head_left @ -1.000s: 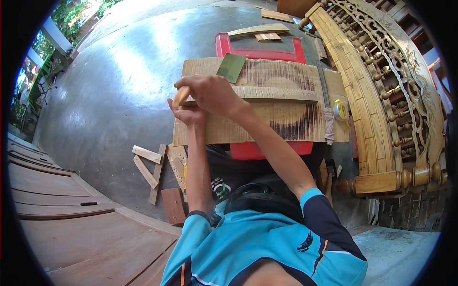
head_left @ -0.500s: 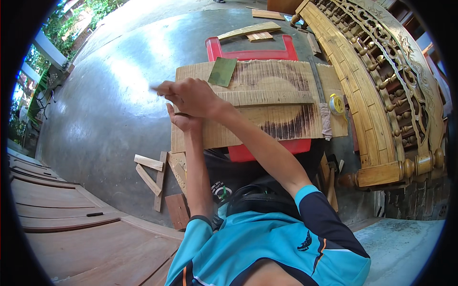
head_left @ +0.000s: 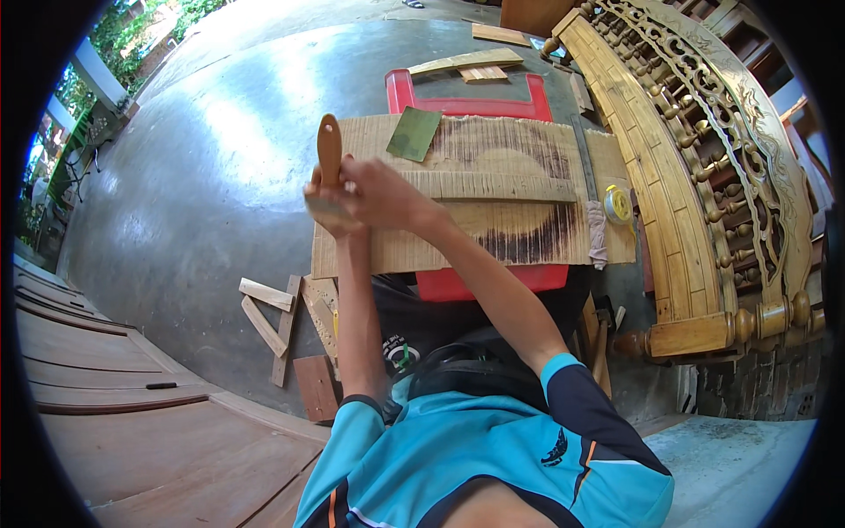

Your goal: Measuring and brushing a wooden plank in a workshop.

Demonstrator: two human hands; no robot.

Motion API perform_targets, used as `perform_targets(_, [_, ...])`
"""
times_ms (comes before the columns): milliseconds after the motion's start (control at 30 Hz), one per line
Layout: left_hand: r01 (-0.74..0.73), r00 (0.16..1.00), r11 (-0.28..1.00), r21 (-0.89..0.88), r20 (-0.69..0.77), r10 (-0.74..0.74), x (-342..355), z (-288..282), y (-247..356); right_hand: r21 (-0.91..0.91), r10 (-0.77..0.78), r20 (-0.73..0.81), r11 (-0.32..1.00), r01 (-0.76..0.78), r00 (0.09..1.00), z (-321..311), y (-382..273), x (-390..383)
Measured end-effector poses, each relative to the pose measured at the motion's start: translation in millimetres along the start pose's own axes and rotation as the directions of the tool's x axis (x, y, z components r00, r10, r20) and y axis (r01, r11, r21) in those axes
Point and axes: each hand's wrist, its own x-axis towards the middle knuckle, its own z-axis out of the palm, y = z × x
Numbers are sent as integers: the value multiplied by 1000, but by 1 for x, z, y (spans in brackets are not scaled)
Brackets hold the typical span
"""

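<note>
My right hand [head_left: 387,194] grips a flat tool with an orange-brown handle [head_left: 329,145], held upright; its blurred lower end is too unclear to identify as brush or scraper. Just under it, my left hand [head_left: 343,224] is partly hidden, fingers curled near the tool's lower part; what they hold cannot be made out. A long pale wooden strip [head_left: 493,188] lies across a stained cardboard sheet [head_left: 519,238], its left end behind my hands. Above the strip lies a green square sheet [head_left: 414,132].
Cardboard rests on a red plastic stool [head_left: 493,282]. At its right are a metal ruler [head_left: 581,150], tape measure [head_left: 617,204] and rolled cloth [head_left: 595,233]. A carved wooden furniture piece [head_left: 687,220] stands right. Offcuts [head_left: 268,326] lie lower left; wooden panels [head_left: 123,422] border the bottom left.
The tool's handle has swung from lying low and tilted among my fingers to standing upright above them. Both hands have shifted slightly, staying together at the cardboard's left side.
</note>
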Motion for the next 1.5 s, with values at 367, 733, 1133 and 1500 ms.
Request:
perform_targets(367, [60, 996, 995, -82, -68, -66, -10, 24, 3, -359, 76, 118, 933, -29, 990, -36, -9, -6])
perform_targets(733, [-16, 994, 1000, 1, -108, 16, -9, 30, -4, 123, 162, 14, 979, -163, 987, -42, 8, -28])
perform_targets(1133, [12, 999, 1000, -10, 32, -12, -3, 19, -2, -554, 231, -632, 532, -640, 739, -204, 47, -120])
perform_targets(1500, [26, 994, 992, -122, 107, -13, -4, 6, 4, -2, 438, -339, 885, -466, 833, -51, 21, -42])
